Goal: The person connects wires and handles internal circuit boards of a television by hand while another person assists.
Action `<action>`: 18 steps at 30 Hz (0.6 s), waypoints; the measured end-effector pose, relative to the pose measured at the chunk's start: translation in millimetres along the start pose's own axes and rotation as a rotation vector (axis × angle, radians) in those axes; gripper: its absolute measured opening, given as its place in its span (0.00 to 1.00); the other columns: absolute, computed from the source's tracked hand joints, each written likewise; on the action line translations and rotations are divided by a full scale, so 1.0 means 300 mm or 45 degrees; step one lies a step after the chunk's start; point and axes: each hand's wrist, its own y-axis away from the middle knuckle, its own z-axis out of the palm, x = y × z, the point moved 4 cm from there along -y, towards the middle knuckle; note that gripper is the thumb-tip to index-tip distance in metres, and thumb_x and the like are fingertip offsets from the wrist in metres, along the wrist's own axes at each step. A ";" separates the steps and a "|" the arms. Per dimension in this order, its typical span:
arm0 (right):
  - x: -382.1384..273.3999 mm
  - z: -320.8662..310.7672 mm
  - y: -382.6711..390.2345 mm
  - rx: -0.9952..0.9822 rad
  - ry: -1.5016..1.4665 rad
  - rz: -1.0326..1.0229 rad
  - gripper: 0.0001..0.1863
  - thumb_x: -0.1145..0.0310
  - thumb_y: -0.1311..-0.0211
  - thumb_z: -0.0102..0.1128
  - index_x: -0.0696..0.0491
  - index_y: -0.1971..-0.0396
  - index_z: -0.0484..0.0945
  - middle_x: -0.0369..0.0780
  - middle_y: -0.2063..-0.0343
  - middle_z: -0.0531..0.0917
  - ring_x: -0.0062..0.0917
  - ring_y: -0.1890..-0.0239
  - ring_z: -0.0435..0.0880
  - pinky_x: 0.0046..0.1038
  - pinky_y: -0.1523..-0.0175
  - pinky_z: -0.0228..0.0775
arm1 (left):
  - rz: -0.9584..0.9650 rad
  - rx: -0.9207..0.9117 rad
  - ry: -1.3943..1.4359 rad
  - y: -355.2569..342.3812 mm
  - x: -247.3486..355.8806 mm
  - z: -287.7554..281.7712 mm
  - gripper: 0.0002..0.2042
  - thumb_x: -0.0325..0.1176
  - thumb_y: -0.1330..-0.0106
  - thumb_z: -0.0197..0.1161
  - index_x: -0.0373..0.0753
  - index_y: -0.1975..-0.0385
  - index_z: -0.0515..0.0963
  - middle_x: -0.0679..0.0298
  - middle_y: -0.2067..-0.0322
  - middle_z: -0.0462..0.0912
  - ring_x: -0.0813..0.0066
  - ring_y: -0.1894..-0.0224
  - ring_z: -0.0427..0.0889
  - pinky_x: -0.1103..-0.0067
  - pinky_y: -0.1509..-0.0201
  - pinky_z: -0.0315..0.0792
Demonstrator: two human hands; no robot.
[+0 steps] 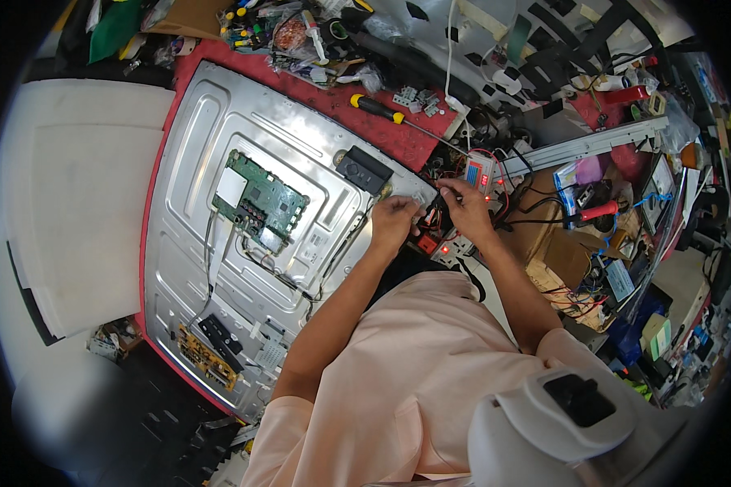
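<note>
My left hand (395,222) is closed above the right-hand edge of a large silver metal back panel (188,174). Its fingertips are pressed together, and what they hold, if anything, is too small to tell. A short way to its right, my right hand (466,209) pinches over a tangle of thin wires, with its grip likewise unclear. Just beyond the right hand is a small meter box (479,169) with a red lit display. On the panel, close to my left hand, sits a black speaker box (364,170); a green circuit board (270,201) is mounted farther left.
A yellow-and-black screwdriver (377,108) lies on the red mat (300,81) behind the panel. Assorted tools crowd the back. To the right are a cardboard box (573,258), a metal rail (585,146) and a red-handled tool (599,211). A brown circuit board (207,359) sits at the panel's lower left.
</note>
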 end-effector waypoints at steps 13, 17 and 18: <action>-0.031 -0.009 0.010 -0.118 -0.090 0.028 0.13 0.74 0.40 0.60 0.55 0.54 0.80 0.46 0.60 0.82 0.38 0.56 0.81 0.32 0.50 0.71 | -0.097 -0.013 0.049 -0.035 -0.018 0.011 0.09 0.33 0.38 0.63 0.32 0.68 0.80 0.60 0.75 0.84 0.80 0.89 0.71 0.86 0.89 0.56; -0.083 0.000 0.005 -0.218 0.113 -0.251 0.19 0.72 0.42 0.61 0.52 0.49 0.78 0.44 0.52 0.79 0.39 0.47 0.76 0.35 0.42 0.65 | -0.100 0.013 0.126 -0.042 -0.018 0.012 0.08 0.32 0.38 0.63 0.32 0.69 0.80 0.61 0.78 0.83 0.81 0.89 0.71 0.86 0.90 0.55; -0.086 0.003 0.001 -0.236 0.115 -0.237 0.19 0.71 0.42 0.61 0.52 0.48 0.77 0.44 0.51 0.79 0.39 0.46 0.75 0.36 0.41 0.64 | -0.102 0.014 0.148 -0.044 -0.017 0.014 0.08 0.32 0.38 0.63 0.32 0.70 0.80 0.62 0.78 0.82 0.81 0.89 0.70 0.86 0.90 0.55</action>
